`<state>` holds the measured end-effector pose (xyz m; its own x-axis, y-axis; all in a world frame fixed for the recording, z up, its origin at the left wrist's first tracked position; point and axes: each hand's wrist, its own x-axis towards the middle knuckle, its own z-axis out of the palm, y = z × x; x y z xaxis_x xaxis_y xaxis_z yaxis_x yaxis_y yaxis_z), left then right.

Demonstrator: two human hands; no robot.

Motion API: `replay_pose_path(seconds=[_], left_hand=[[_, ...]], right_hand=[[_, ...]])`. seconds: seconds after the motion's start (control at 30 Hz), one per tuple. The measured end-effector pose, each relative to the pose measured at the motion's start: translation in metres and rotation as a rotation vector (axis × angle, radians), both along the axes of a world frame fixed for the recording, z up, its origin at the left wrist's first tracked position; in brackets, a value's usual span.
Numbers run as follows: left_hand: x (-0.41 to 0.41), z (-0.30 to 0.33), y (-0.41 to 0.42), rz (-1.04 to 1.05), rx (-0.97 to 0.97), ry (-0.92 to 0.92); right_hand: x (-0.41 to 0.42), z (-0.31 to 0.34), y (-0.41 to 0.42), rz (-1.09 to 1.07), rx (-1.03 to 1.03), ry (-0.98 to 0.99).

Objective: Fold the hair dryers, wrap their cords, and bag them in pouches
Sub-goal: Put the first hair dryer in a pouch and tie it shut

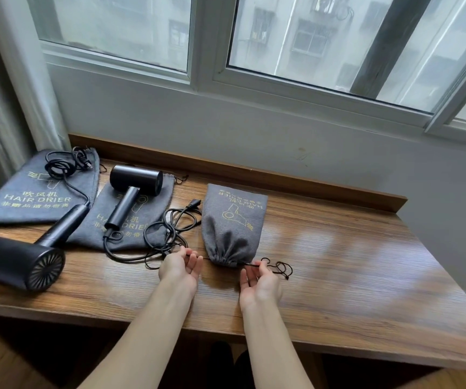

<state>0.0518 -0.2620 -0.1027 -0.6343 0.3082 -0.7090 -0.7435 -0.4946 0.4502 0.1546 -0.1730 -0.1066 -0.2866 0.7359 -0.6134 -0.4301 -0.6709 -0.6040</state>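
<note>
A filled grey pouch (233, 226) lies mid-table, its mouth gathered tight toward me. My left hand (181, 266) pinches the drawstring at the pouch's left side; my right hand (258, 280) pinches the drawstring (278, 268) at its right, palms up. A black hair dryer (135, 189) lies unfolded on a flat grey pouch (131, 228), its cord (167, 234) loose beside it. Another black hair dryer (21, 261) lies at the left front, its cord (63, 165) coiled on a third flat pouch (30, 197).
The wooden table (352, 276) has a raised back rail (282, 181) against the wall under a window. A curtain (7, 94) hangs at the far left. The table's front edge is close to my arms.
</note>
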Motion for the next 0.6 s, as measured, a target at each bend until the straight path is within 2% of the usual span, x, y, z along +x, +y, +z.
replay_pose_path(seconds=[0.13, 0.3, 0.37, 0.43, 0.5, 0.6], left_hand=[[-0.001, -0.004, 0.002, -0.014, 0.033, 0.036], [-0.012, -0.001, -0.011, -0.099, -0.031, 0.309], [-0.012, 0.008, -0.015, -0.188, -0.073, 0.479], [-0.007, 0.022, -0.016, -0.33, -0.116, 0.688], [0.0, 0.037, -0.019, -0.446, -0.188, 0.941], [0.003, 0.061, -0.022, -0.556, -0.243, 1.287]], right_hand=[[-0.002, 0.0, 0.001, -0.051, 0.005, 0.042], [0.005, 0.011, 0.009, -0.008, 0.174, 0.163], [0.004, 0.017, 0.007, 0.033, 0.285, 0.134], [0.001, 0.024, 0.008, -0.015, 0.382, 0.096], [-0.003, 0.031, 0.009, -0.03, 0.537, -0.018], [-0.006, 0.042, 0.006, 0.182, 0.847, -0.222]])
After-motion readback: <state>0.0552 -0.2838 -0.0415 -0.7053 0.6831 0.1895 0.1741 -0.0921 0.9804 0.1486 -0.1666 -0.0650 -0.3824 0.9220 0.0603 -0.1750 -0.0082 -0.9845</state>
